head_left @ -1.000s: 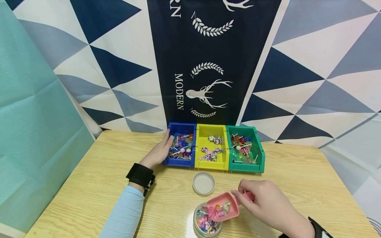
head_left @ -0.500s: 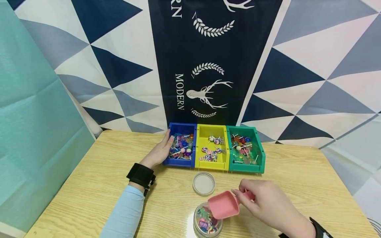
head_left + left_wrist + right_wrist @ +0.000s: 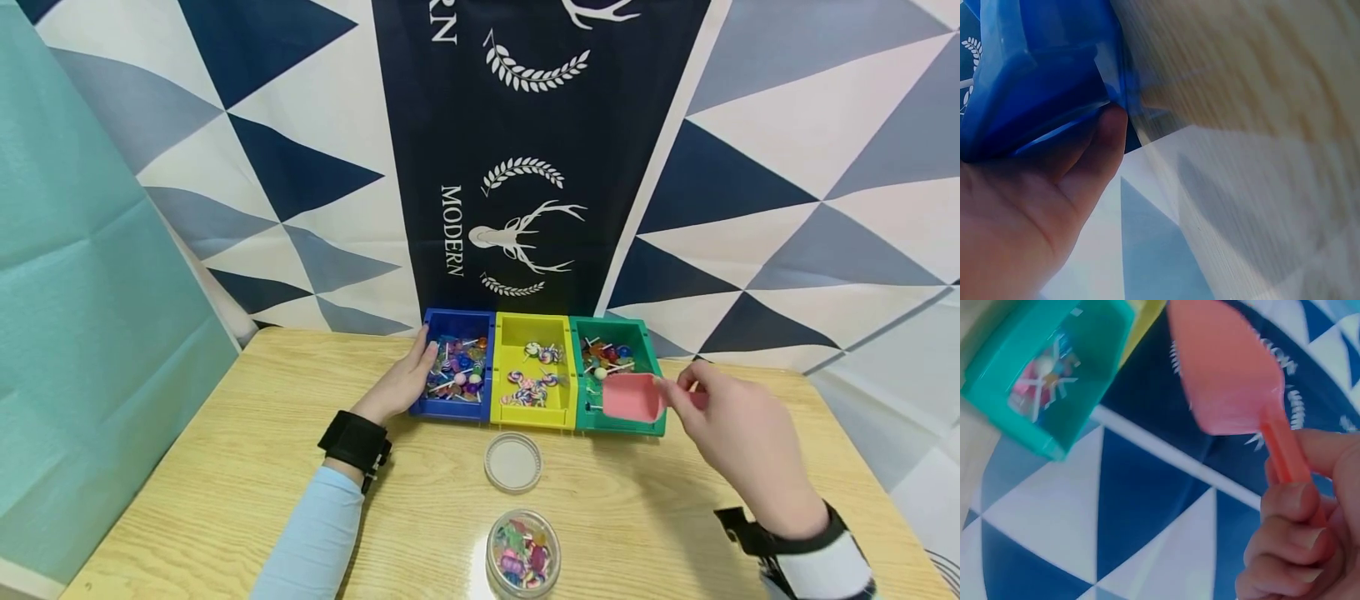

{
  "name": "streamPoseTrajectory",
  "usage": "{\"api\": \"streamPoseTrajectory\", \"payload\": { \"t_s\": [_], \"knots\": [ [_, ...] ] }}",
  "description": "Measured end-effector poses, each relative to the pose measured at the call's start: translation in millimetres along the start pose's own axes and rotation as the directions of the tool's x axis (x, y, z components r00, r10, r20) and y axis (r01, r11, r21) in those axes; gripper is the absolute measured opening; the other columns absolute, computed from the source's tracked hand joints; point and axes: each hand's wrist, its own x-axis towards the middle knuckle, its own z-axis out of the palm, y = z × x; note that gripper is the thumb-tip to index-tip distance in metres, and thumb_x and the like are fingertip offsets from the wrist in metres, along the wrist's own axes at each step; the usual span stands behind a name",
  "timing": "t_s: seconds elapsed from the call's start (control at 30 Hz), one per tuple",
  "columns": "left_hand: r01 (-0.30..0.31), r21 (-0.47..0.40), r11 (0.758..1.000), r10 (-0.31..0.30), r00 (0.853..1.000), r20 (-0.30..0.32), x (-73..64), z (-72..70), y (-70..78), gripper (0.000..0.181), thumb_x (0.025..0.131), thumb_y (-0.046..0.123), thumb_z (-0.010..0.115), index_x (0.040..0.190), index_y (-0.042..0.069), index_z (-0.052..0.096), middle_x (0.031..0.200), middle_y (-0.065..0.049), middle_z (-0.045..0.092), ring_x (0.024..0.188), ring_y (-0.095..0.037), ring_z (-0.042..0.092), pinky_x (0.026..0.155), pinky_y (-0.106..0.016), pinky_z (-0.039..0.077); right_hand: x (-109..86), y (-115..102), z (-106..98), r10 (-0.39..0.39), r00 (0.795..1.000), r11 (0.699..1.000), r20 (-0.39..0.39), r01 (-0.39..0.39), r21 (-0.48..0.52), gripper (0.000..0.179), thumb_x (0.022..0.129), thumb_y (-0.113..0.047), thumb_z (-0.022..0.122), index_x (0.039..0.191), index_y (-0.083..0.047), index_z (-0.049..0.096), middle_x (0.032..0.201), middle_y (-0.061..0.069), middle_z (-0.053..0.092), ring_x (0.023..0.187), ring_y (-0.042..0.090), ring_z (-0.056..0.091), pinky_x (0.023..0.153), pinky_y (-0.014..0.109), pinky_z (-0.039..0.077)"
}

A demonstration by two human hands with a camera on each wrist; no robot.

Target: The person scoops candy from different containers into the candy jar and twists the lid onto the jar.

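My left hand [image 3: 400, 384] holds the left wall of the blue bin [image 3: 452, 411], thumb over the rim and fingers along the outside, and the left wrist view shows a fingertip against the blue plastic [image 3: 1054, 75]. Curled round the handle of a pink scoop [image 3: 632, 397], my right hand [image 3: 742, 442] holds it above the front of the green bin [image 3: 654, 423], hiding part of the candies there. The scoop looks empty. In the right wrist view the fingers [image 3: 1285, 544] wrap the scoop's handle [image 3: 1288, 453]. A clear jar [image 3: 523, 553] of colourful candies stands uncapped near the front.
Between the blue and green bins stands a yellow bin [image 3: 510, 333] with several swirl lollipops [image 3: 531, 390]. A round lid [image 3: 513, 462] lies on the wooden table [image 3: 255, 467] behind the jar. A patterned backdrop [image 3: 498, 167] rises behind the bins.
The scoop's candies have gone into the jar. My right hand has then carried the emptied scoop away and up to the right, over the green bin. My left hand has stayed put.
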Motion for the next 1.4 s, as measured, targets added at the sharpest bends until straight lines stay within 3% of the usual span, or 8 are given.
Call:
{"api": "streamPoseTrajectory", "payload": {
  "t_s": [0.23, 0.47, 0.6, 0.8, 1.1, 1.2, 1.4],
  "knots": [
    [-0.002, 0.011, 1.0, 0.002, 1.0, 0.002, 1.6, 1.3, 2.0, 0.083, 0.098, 0.072, 0.015, 0.162, 0.023, -0.003, 0.165, -0.008, 0.013, 0.147, -0.035, 0.023, 0.117, -0.054, 0.021, 19.5, 18.5, 25.3, 0.14, 0.99, 0.989, 0.026, -0.138, -0.047, 0.028, 0.091, -0.018, 0.071, 0.073, -0.004, 0.055, 0.048, 0.001, 0.039, 0.04, 0.019, 0.035, 0.037, 0.031, 0.024],
    [-0.046, -0.011, 0.999, 0.046, 0.999, 0.026, 4.8, 4.0, 0.8, 0.07, 0.109, 0.034, 0.038, 0.161, 0.017, -0.006, 0.165, -0.014, 0.011, 0.148, -0.035, 0.019, 0.118, -0.052, 0.018, 24.2, 23.9, 54.0, 0.172, 0.983, 0.977, 0.057, -0.163, -0.137, 0.032, 0.087, -0.014, 0.072, 0.063, -0.007, 0.052, 0.049, 0.003, 0.041, 0.04, 0.022, 0.041, 0.034, 0.034, 0.029],
    [-0.039, 0.001, 0.999, 0.039, 0.999, 0.021, 6.9, 4.0, 0.7, 0.067, 0.11, 0.027, 0.037, 0.161, 0.017, -0.005, 0.165, -0.013, 0.011, 0.148, -0.034, 0.019, 0.118, -0.051, 0.018, 28.2, 21.0, 63.5, 0.249, 0.963, 0.96, 0.099, -0.232, -0.154, 0.033, 0.091, -0.016, 0.067, 0.065, -0.006, 0.05, 0.051, 0.008, 0.044, 0.043, 0.027, 0.046, 0.034, 0.037, 0.031],
    [-0.035, -0.009, 0.999, 0.035, 0.999, 0.02, 7.8, 2.7, 0.2, 0.066, 0.11, 0.025, 0.036, 0.161, 0.017, -0.005, 0.166, -0.01, 0.009, 0.149, -0.031, 0.016, 0.119, -0.05, 0.016, 34.6, 20.0, 74.2, 0.338, 0.936, 0.935, 0.099, -0.322, -0.149, 0.036, 0.094, -0.019, 0.061, 0.063, -0.005, 0.05, 0.052, 0.011, 0.044, 0.044, 0.03, 0.047, 0.035, 0.039, 0.032],
    [-0.042, -0.018, 0.999, 0.043, 0.998, 0.043, 4.9, -0.7, 0.2, 0.067, 0.11, 0.022, 0.036, 0.16, 0.016, -0.008, 0.166, -0.012, 0.006, 0.149, -0.032, 0.014, 0.119, -0.051, 0.015, 37.4, 19.3, 95.2, 0.363, 0.917, 0.932, 0.168, -0.354, -0.079, 0.035, 0.1, -0.025, 0.059, 0.074, -0.002, 0.054, 0.058, 0.012, 0.05, 0.05, 0.029, 0.052, 0.039, 0.037, 0.037],
    [-0.041, -0.009, 0.999, 0.041, 0.998, 0.037, 4.9, -1.4, 0.5, 0.067, 0.11, 0.022, 0.036, 0.161, 0.016, -0.008, 0.166, -0.012, 0.007, 0.149, -0.033, 0.015, 0.118, -0.051, 0.016, 36.0, 18.5, 104.1, 0.361, 0.923, 0.933, 0.131, -0.355, -0.061, 0.037, 0.1, -0.029, 0.06, 0.075, -0.003, 0.053, 0.056, 0.011, 0.048, 0.048, 0.028, 0.05, 0.039, 0.036, 0.034],
    [-0.03, 0.002, 1.0, 0.03, 0.999, 0.033, 5.7, -0.9, -1.6, 0.066, 0.11, 0.022, 0.035, 0.161, 0.018, -0.007, 0.166, -0.012, 0.009, 0.149, -0.033, 0.016, 0.118, -0.051, 0.016, 32.3, 19.4, 122.5, 0.271, 0.963, 0.962, -0.006, -0.271, -0.025, 0.035, 0.098, -0.031, 0.065, 0.081, -0.002, 0.056, 0.054, 0.011, 0.05, 0.044, 0.027, 0.049, 0.037, 0.034, 0.03]
  ]
}}
